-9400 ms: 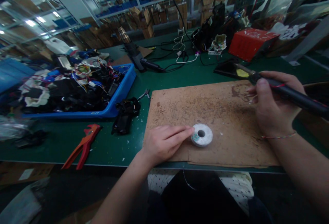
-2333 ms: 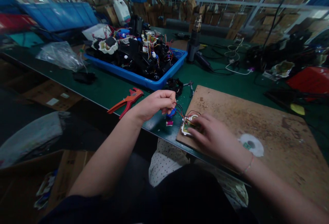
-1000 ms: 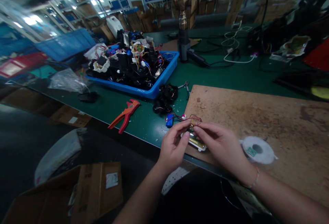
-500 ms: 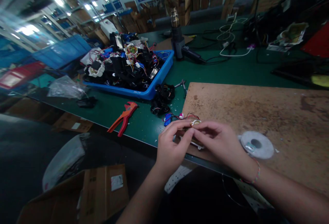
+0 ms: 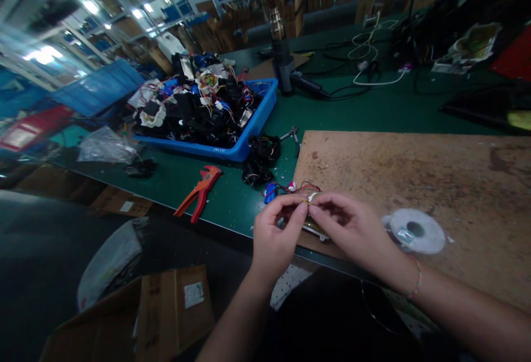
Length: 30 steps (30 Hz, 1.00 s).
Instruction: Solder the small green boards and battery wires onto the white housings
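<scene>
My left hand (image 5: 277,233) and my right hand (image 5: 353,228) meet at the near edge of the board, thumbs and forefingers pinched. Between the fingertips runs a short, thin yellow wire (image 5: 307,202), held at both sides; its ends are hidden by the fingers. Under the hands lies a white-edged housing part (image 5: 318,234), mostly covered. Just beyond the left fingers are a blue component (image 5: 270,191) and red and black wires (image 5: 307,186). A white spool (image 5: 431,231) lies on the board beside my right wrist.
Orange-red cutting pliers (image 5: 201,193) lie on the green bench, left of small black parts (image 5: 258,167) and grey pliers (image 5: 295,138). Behind them stands a blue tray (image 5: 265,113) heaped with wired parts. A heat gun (image 5: 282,63) stands upright near a brown board (image 5: 398,168).
The fingertips have drawn slightly apart, showing more of the yellow wire between them. Both hands stay in nearly the same place; the view has shifted a little.
</scene>
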Available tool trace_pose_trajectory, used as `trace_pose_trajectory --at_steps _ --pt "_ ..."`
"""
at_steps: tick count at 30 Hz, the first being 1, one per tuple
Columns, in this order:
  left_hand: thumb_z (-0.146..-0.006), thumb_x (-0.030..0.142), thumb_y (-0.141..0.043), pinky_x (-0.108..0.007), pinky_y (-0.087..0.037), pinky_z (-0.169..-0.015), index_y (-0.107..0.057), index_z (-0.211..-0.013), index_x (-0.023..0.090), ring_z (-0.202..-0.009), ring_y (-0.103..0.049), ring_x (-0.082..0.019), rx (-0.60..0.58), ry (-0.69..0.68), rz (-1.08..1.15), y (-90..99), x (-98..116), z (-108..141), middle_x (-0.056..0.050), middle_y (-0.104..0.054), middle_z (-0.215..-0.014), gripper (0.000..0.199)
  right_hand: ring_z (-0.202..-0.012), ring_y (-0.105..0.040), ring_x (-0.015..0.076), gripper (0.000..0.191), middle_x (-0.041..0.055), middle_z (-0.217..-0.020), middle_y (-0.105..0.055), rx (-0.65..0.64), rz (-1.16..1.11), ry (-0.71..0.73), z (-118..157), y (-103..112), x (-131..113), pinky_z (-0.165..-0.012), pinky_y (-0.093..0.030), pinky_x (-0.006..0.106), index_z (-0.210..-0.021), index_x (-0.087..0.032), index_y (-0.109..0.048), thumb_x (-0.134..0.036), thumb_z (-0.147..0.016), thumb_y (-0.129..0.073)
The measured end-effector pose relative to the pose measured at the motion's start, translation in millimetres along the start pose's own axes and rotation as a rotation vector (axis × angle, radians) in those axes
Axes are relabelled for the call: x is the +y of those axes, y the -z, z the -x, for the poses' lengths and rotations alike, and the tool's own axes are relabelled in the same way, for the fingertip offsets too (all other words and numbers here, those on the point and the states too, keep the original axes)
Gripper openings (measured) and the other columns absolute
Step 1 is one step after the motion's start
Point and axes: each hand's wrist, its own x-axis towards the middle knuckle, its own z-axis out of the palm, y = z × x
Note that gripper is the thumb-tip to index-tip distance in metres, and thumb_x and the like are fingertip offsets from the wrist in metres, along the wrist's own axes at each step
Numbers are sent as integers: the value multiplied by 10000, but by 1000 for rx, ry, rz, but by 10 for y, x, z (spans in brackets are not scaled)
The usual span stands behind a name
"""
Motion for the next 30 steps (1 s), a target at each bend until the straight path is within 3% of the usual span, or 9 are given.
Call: trace_pose_trajectory --at_steps 4,9,15,18,25,30 --pt "-987 260 -726 -326 -627 -884 -747 -1254 255 -1042 -756 -202 44 -135 -155 8 -18 41 -58 -784 -1252 268 -675 -589 112 247 12 -823 -695 -1 -26 -18 -2 -2 11 -583 -474 234 -958 -209 -741 -441 -976 -660" --pt "-994 184 -705 -347 -621 -938 -742 -1282 273 -1121 -746 -200 58 -320 -279 15 -58 65 -41 -785 -1267 304 -748 -638 124 230 21 -913 -736 -4 -14 -7 8 -4 24 -653 -513 251 -996 -222 -759 -433 -975 -670" --pt "-985 144 -705 -330 -624 -891 -754 -1245 276 -1127 -749 -193 66 -336 -292 29 -46 77 -29 -794 -1252 296 -843 -690 144 239 35 -1012 -766 12 12 15 4 5 27 -675 -538 256 -1081 -242 -780 -430 -979 -673" --pt "-981 129 -698 -352 -622 -944 -752 -1254 267 -1135 -752 -208 54 -359 -300 42 -35 83 -37 -794 -1251 310 -884 -700 145 203 29 -1039 -762 -7 60 33 0 10 -4 -675 -537 244 -1066 -258 -790 -400 -981 -671" --pt "-968 96 -695 -353 -617 -1009 -757 -1222 205 -1130 -765 -203 53 -445 -360 59 -38 93 -63 -806 -1210 283 -720 -642 99 185 14 -994 -763 4 95 80 7 5 -27 -582 -494 219 -1077 -257 -791 -370 -978 -684" --pt "-965 82 -690 -332 -615 -1006 -749 -1232 168 -1127 -766 -190 47 -488 -395 65 -27 104 -84 -804 -1216 286 -761 -676 103 188 14 -989 -768 8 98 101 10 4 -4 -579 -503 203 -1087 -258 -798 -363 -977 -688"
